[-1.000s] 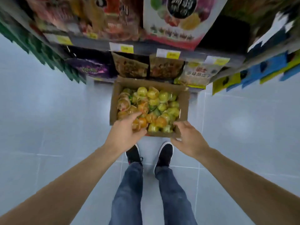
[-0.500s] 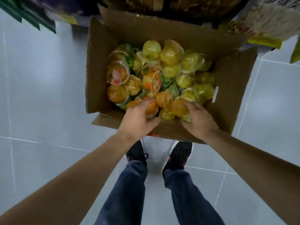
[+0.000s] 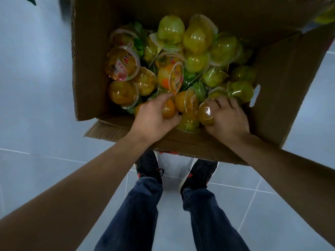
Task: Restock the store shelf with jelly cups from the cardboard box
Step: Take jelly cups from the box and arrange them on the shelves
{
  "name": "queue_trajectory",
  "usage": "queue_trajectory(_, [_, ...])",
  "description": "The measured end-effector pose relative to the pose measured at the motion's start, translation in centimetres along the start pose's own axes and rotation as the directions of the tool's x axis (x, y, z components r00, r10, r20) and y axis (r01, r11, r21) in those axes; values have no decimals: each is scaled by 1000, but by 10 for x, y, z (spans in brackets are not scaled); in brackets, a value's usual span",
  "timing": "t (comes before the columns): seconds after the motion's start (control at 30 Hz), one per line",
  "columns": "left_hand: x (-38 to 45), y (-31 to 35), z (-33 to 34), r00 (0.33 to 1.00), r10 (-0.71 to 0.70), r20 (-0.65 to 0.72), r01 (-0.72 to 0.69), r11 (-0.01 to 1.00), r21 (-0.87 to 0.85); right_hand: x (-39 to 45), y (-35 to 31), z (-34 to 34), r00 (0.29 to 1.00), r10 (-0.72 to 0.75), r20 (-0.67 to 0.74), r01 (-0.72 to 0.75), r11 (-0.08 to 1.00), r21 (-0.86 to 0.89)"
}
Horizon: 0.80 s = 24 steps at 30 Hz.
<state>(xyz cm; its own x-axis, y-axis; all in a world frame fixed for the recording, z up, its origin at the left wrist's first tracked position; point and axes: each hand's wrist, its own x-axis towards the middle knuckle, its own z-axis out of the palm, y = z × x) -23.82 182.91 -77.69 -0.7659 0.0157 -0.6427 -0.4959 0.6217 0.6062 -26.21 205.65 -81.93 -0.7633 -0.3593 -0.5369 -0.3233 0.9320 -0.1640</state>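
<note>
I'm standing in what looks like a shop aisle: pale tiled floor (image 3: pixel 36 109) under my shoes (image 3: pixel 198 175), an open cardboard box (image 3: pixel 282 73) heaped with sealed jelly cups (image 3: pixel 197 38), coloured packets (image 3: pixel 326 16) just showing at the top edge.

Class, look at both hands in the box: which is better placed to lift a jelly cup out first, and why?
Probably the left hand: it already curls around an orange jelly cup. The right hand also holds a cup, though less enclosed.

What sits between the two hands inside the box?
In the head view, an orange jelly cup tipped on its side lies between the left hand and right hand, a greenish cup below it.
</note>
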Motion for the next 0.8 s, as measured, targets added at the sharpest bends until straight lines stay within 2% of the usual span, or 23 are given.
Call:
queue_trajectory(0.07, [-7, 7, -5, 1000, 0, -3, 0, 998, -55, -14, 3, -20, 989, 140, -41, -122, 949, 290])
queue_trajectory(0.1, [-10, 11, -7, 1000, 4, 4, -4, 996, -92, -20, 3, -33, 974, 228, 16, -206, 844, 495])
queue_trajectory(0.17, [-17, 23, -12, 999, 43, 23, -39, 986, -160, -32, 3, -59, 923, 334, 191, -345, 498, 795])
queue_trajectory(0.2, [-20, 30, -14, 997, 71, 35, -63, 981, -181, -37, 2, -68, 909, 324, 262, -363, 308, 879])
queue_trajectory(0.27, [-24, 43, -18, 990, 126, 67, -109, 970, -216, -46, 2, -81, 920, 218, 326, -326, -36, 945])
queue_trajectory(0.3, [-26, 50, -20, 986, 149, 78, -127, 963, -237, -50, 2, -84, 928, 153, 340, -313, -174, 934])
queue_trajectory(0.37, [-28, 62, -24, 980, 180, 89, -150, 951, -271, -52, -1, -90, 934, 25, 356, -326, -345, 880])
queue_trajectory(0.53, [-26, 79, -28, 970, 219, 109, -174, 931, -322, -46, -13, -98, 915, -177, 363, -401, -502, 766])
queue_trajectory(0.63, [-23, 77, -31, 972, 210, 110, -157, 919, -361, -39, -19, -99, 908, -205, 365, -416, -541, 731])
queue_trajectory(0.7, [-23, 74, -30, 974, 208, 86, -165, 920, -357, -34, -22, -96, 899, -223, 377, -437, -515, 737])
queue_trajectory(0.73, [-22, 71, -30, 979, 195, 62, -161, 920, -357, -32, -24, -94, 892, -229, 390, -452, -468, 759])
queue_trajectory(0.8, [-19, 64, -32, 990, 138, 15, -124, 927, -354, -27, -22, -87, 885, -189, 424, -464, -296, 835])
